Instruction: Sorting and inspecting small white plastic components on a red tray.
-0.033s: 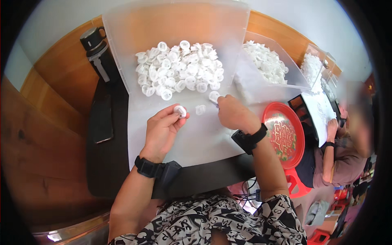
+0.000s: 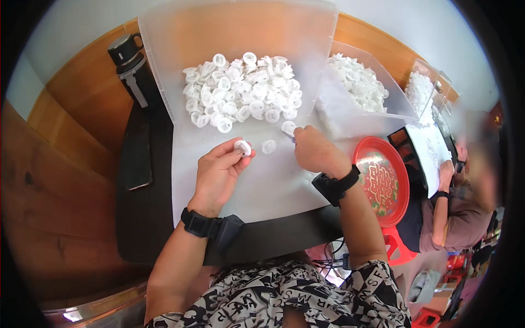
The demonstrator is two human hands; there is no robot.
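My left hand (image 2: 216, 169) pinches a small round white plastic part (image 2: 242, 147) between thumb and fingers, above the white sheet. To the right, my right hand (image 2: 321, 150) is closed, palm down, its fingertips at another round white part (image 2: 288, 128) with a bluish-grey edge. The fingers partly hide that second part. Between the hands a translucent white disc (image 2: 268, 146) lies alone on the sheet. Just beyond, many similar white parts (image 2: 240, 90) lie heaped in the opening of a large clear plastic bin (image 2: 235, 27).
A clear bin of white pieces (image 2: 358, 82) stands at the back right. Beside my right wrist is a red round tray (image 2: 406, 180). A black flask (image 2: 134, 71) and a phone (image 2: 139, 158) are at the left. A person (image 2: 459, 202) works at the far right.
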